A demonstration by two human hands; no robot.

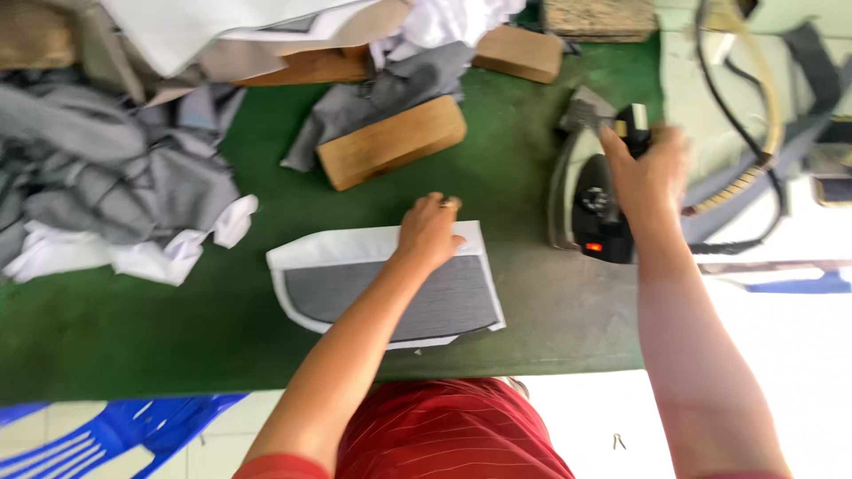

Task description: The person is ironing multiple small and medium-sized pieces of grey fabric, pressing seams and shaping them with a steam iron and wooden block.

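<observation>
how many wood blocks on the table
3: one mid-table, one further back, one partly under the cloth at the top. More may be hidden.

A green-covered table (266, 355) carries a wooden block (391, 141) near its middle and a second wooden block (517, 52) toward the far edge. A heap of grey and white fabric (115, 191) occupies the far left corner. A blue plastic chair (115, 435) stands below the near left edge.
</observation>
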